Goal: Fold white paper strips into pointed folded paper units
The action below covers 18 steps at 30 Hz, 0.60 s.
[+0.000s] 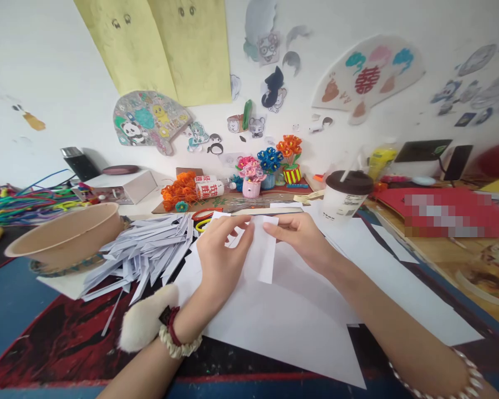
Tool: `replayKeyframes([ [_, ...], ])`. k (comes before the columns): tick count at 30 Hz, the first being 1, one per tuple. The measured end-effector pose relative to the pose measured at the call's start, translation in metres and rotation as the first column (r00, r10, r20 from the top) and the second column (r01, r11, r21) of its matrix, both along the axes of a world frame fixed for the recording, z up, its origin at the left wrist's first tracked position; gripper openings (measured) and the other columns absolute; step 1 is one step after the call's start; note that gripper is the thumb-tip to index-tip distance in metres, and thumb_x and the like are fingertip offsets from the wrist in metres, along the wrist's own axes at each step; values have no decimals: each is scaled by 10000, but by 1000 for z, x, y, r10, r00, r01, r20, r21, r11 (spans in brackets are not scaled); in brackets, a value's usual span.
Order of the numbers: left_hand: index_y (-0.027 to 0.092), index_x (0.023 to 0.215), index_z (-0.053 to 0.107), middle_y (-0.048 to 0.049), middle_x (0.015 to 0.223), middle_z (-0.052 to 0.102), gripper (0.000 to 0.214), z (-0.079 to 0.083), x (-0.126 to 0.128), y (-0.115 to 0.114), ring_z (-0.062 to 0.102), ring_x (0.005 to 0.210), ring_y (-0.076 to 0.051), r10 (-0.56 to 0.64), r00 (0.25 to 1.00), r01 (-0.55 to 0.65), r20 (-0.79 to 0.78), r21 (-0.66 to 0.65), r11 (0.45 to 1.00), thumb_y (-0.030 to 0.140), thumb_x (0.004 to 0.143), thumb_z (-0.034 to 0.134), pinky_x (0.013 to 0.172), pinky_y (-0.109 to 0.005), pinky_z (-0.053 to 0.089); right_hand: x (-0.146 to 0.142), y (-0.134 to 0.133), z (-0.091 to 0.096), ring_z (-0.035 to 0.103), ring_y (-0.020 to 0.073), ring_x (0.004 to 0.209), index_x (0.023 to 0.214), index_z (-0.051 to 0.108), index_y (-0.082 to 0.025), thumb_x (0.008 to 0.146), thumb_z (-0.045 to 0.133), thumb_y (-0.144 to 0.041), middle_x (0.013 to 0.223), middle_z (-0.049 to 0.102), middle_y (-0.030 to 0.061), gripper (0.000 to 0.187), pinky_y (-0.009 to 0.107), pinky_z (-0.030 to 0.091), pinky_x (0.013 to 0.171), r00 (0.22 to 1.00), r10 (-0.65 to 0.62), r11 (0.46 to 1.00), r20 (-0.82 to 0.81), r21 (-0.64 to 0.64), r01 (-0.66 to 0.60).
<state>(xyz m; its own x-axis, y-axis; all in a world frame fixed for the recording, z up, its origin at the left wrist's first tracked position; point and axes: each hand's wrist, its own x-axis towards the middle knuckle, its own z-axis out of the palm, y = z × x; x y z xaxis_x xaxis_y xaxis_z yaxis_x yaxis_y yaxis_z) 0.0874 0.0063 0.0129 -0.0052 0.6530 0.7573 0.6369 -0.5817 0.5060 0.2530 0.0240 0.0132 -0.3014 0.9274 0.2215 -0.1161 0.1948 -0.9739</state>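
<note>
A narrow white paper strip [268,259] is held up between both hands, over a large white sheet [291,327] lying on the dark red and black mat. My left hand [222,252] pinches its upper left edge between thumb and fingers. On the other side, my right hand [297,238] grips the upper right edge, thumb in front and fingers behind. The strip's lower end hangs free, and a crease line runs along it. Left of my left hand lies a heap of folded white paper strips [149,249].
A beige bowl [66,227] stands at the left. Behind the hands are scissors with coloured handles [203,221] and small pots of craft flowers [251,185]. A lidded paper cup [343,202] stands on more white sheets [399,282] at the right, near a red packet [441,208].
</note>
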Motion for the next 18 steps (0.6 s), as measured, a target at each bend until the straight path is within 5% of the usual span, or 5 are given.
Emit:
replayKeyframes([
  [8,236,997,726,-26,816,730,219,-5,-6,5,572,682,-158,171,943,-40,-286,414,909,139,822,637,658,-286,462,-1,-1,1,538,131,622,618,642,-172,785,680,-411,636,608,6,294,278,436,607,999,-37,999,13,21,37],
  [13,254,1041,702,-17,822,730,267,-3,-11,5,557,670,-161,243,875,0,-419,501,865,127,812,648,632,-288,437,-1,-2,2,398,97,536,509,491,-185,781,677,-416,537,420,-47,402,254,345,520,992,-120,989,33,94,117],
  [18,250,1084,670,-21,860,725,288,-2,-10,4,557,697,-164,238,844,47,-482,507,861,137,823,634,653,-296,430,0,-4,4,396,101,562,555,522,-179,786,664,-428,577,432,-38,368,251,323,514,990,-130,987,47,105,124],
])
